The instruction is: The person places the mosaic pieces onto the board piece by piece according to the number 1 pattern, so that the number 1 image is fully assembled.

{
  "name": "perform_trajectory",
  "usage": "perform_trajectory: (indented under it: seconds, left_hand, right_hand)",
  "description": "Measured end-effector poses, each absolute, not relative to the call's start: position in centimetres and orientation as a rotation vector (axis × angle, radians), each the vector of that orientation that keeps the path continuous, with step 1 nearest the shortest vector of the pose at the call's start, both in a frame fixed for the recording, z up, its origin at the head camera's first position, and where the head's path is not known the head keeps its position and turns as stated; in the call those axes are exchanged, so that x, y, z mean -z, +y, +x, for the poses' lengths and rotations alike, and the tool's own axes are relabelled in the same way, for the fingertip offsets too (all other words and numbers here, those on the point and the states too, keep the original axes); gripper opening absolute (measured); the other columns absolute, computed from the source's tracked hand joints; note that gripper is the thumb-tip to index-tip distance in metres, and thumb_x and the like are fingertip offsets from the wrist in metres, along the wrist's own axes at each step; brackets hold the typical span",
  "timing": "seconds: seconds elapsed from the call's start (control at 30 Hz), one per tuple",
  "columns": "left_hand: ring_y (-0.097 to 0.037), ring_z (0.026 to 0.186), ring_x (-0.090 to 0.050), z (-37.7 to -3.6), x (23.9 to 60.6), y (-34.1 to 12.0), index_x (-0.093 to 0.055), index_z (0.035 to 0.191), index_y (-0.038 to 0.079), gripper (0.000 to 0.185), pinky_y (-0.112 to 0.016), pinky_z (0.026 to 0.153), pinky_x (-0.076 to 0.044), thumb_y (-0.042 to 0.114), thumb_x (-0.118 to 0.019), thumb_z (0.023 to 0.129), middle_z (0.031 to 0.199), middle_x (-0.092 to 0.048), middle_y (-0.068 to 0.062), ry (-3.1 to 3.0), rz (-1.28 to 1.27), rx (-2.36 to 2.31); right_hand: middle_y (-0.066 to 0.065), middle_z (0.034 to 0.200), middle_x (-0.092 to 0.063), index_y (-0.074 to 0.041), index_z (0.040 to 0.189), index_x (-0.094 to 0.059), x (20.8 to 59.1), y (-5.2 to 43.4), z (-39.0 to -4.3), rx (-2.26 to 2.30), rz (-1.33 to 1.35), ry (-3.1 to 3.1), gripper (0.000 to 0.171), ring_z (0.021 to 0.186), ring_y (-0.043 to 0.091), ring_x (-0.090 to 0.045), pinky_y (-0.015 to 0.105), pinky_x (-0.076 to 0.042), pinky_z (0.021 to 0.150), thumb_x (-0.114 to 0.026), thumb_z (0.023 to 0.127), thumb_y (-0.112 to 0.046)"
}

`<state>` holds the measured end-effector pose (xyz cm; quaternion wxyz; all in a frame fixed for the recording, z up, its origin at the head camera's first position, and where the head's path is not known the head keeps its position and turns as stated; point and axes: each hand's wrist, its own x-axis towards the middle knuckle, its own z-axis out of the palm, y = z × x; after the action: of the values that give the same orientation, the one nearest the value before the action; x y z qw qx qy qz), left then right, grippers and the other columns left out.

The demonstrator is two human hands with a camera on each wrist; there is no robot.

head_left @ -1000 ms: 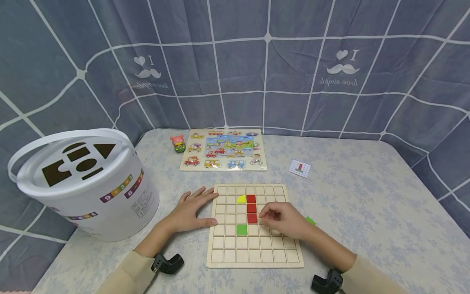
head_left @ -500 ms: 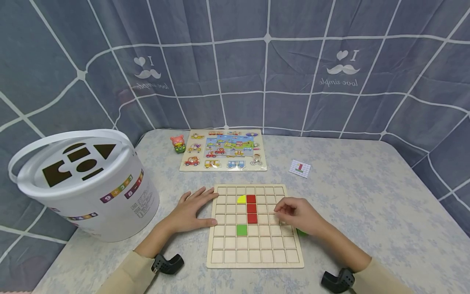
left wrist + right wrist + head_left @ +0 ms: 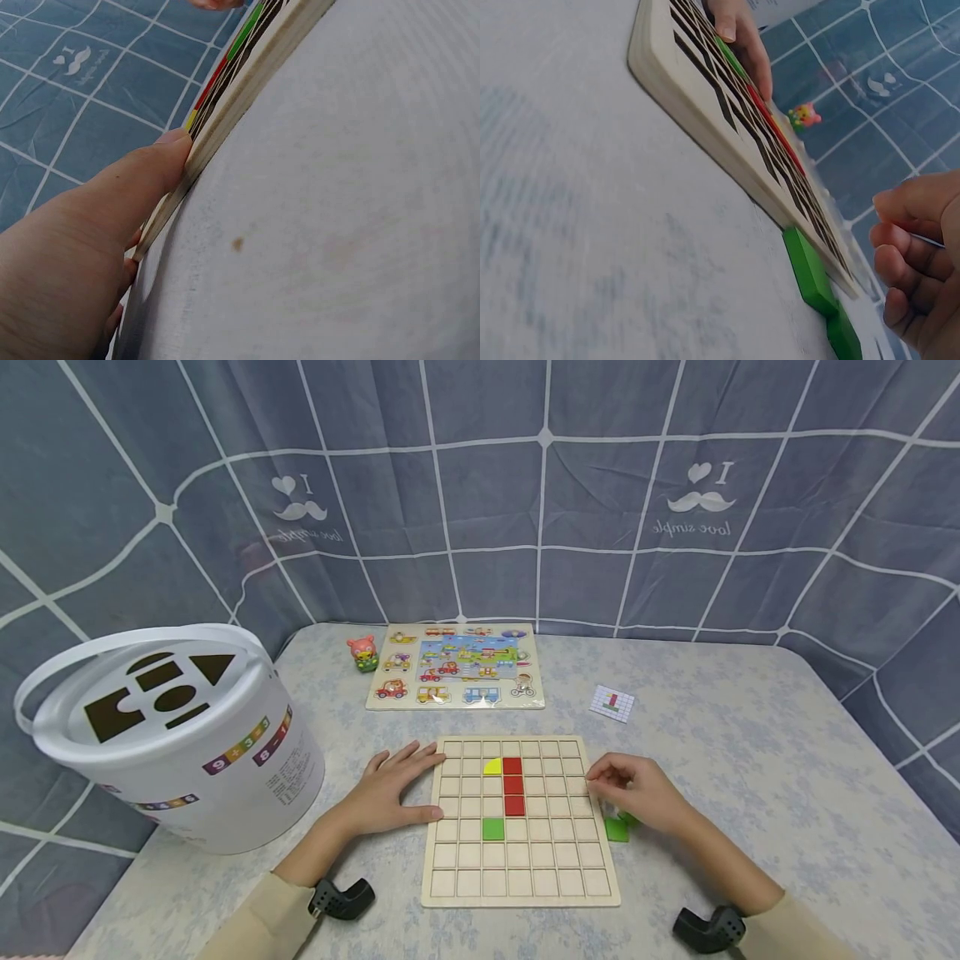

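Note:
A wooden grid board (image 3: 521, 860) lies on the table in front of me. It holds a column of three red tiles (image 3: 513, 786), a yellow piece (image 3: 492, 767) and a green tile (image 3: 492, 828). My left hand (image 3: 393, 789) rests flat beside the board, its thumb (image 3: 112, 202) against the board's left edge (image 3: 247, 90). My right hand (image 3: 633, 789) hovers at the board's right edge with loosely curled fingers (image 3: 907, 277) and holds nothing. Just below it, two green pieces (image 3: 617, 829) (image 3: 808, 271) lie on the table against the board (image 3: 727, 97).
A big white bucket (image 3: 172, 735) with a shape-sorter lid stands at the left. Behind the grid board lie a vehicle puzzle board (image 3: 457, 667), a small pink toy figure (image 3: 363, 652) and a pattern card (image 3: 612, 702). A grey curtain closes off the back and sides.
My right hand has left the red tiles and moved right, off the board, to a spot above the green pieces. The left hand has stayed put.

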<state>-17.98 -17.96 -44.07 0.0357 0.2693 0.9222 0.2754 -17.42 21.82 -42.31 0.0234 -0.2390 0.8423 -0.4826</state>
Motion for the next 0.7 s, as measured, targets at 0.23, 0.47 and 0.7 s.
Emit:
perform_trajectory:
  seconds: [0.23,0.47,0.7]
  left_hand:
    - [-0.032,0.145,-0.021,-18.0,44.1,-17.9,-0.043,0.149,0.02,0.082,-0.062,0.11,-0.007,0.057,-0.07,0.081,0.156,-0.034,-0.004,2.836,0.831,-0.845]
    - [-0.032,0.145,-0.021,-17.9,44.1,-17.9,-0.044,0.149,0.02,0.082,-0.062,0.111,-0.006,0.057,-0.07,0.081,0.156,-0.034,-0.004,2.838,0.829,-0.842]
    - [-0.032,0.146,-0.021,-17.9,44.0,-17.9,-0.044,0.148,0.02,0.081,-0.061,0.111,-0.006,0.057,-0.07,0.081,0.156,-0.034,-0.004,2.837,0.829,-0.838]
  right_hand:
    - [0.0,0.08,-0.062,-0.004,0.097,-0.069,42.4,23.0,-17.6,1.509,-0.717,2.605,0.006,0.063,0.01,-0.053,0.025,-0.044,0.053,-0.068,0.091,-0.006]
    - [0.002,0.078,-0.062,-0.002,0.098,-0.069,42.4,24.0,-17.8,1.527,-0.667,2.595,0.008,0.063,0.01,-0.053,0.024,-0.044,0.053,-0.068,0.09,-0.004]
    - [0.003,0.08,-0.061,0.0,0.099,-0.068,42.7,24.6,-18.0,1.514,-0.697,2.57,0.01,0.064,0.01,-0.053,0.024,-0.045,0.054,-0.069,0.09,-0.003]
